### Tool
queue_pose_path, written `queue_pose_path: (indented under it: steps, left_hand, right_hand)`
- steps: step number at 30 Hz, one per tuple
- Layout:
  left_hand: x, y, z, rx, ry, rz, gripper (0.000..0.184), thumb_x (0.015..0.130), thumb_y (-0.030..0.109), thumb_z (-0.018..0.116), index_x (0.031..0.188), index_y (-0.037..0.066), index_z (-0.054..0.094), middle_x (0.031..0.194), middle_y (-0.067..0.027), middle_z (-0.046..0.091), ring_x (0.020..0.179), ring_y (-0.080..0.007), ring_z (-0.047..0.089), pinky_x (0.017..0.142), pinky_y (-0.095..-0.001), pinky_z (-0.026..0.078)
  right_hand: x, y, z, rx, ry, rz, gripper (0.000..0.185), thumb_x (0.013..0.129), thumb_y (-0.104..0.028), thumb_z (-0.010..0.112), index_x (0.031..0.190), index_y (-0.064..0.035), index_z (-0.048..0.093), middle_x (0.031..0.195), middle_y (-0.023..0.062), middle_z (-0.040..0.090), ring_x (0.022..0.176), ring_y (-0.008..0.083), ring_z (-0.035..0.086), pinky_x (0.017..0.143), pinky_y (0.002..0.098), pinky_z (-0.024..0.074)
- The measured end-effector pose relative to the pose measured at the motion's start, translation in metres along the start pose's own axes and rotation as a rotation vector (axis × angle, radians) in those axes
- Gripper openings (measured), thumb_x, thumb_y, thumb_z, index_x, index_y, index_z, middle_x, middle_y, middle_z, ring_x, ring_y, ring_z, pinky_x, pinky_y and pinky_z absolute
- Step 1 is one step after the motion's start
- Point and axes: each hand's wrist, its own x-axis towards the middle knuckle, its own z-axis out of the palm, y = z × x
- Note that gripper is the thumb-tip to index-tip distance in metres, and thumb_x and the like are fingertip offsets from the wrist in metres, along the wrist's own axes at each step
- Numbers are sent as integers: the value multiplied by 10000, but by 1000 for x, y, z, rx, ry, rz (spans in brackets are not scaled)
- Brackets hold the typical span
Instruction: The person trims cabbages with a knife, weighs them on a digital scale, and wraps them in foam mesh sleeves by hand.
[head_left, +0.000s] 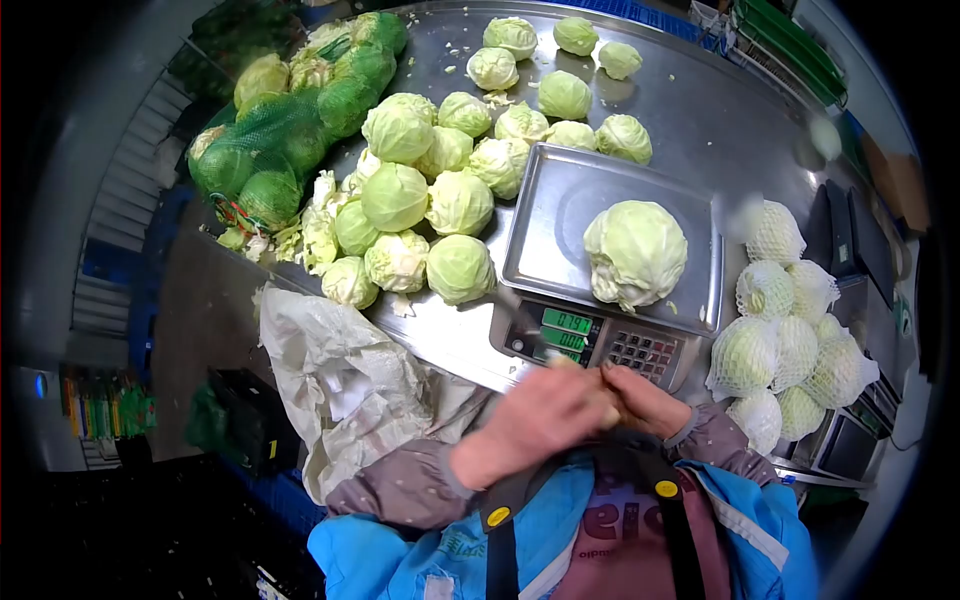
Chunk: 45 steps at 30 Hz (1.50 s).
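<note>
Far L, packed green mesh sack point(345, 105) on grey stainless-steel table point(690, 120); nearer, crumpled white woven-plastic sack point(310, 350) at table's edge. Next, heap of loose round pale-green cabbages point(393, 196). Then person's L hand point(540, 412), blurred, half-curled, just below silver flat-pan digital scale point(598, 335); one big round whitish-green cabbage point(635, 250) sits on R part of pan point(555, 215). R hand point(645, 402), bent, is up close to L; can't tell what either grips, if anything. Far R, cabbages in white netting point(745, 355), bunched beside scale
</note>
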Motion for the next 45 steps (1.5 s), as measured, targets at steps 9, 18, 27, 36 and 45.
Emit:
queue_pose_path:
  steps: [9,18,27,36,45]
  left_hand:
    - [37,-7,25,-506,80,-36,391,721,46,614,1097,46,508,942,-96,519,776,-202,549,618,-271,450]
    - [66,-108,72,-1253,-292,-1173,716,881,562,281,1375,76,103,1325,-160,315,753,-212,607,579,-256,512]
    - [47,-47,14,-1389,-75,-852,660,899,407,413,1393,192,33,1422,-101,99,1082,-268,488,822,-342,484]
    - [-67,-48,11,-2047,355,-1047,938,725,502,626,1386,107,90,1404,-133,195,1259,-324,281,948,-512,362]
    - [-132,-31,-3,-1941,359,-1182,1076,598,349,782,1383,73,100,1366,-124,259,1245,-258,314,997,-363,328]
  right_hand:
    - [-48,-29,-12,-176,108,-178,159,829,-73,515,965,9,504,730,32,516,584,71,496,524,200,413]
    - [-24,-106,-61,-345,700,-512,359,905,-323,438,1128,-42,435,733,18,508,498,51,464,382,188,363]
    - [-6,-91,-42,-304,320,-637,650,886,-573,242,1349,-118,252,1220,63,439,1025,146,497,817,270,446]
    - [8,-61,4,-1087,-66,-987,759,639,-248,748,1279,-68,380,1274,146,421,1184,285,411,971,359,327]
    - [40,-2,7,-505,-122,-66,805,764,-451,628,1347,-61,233,1103,76,485,593,57,478,460,184,382]
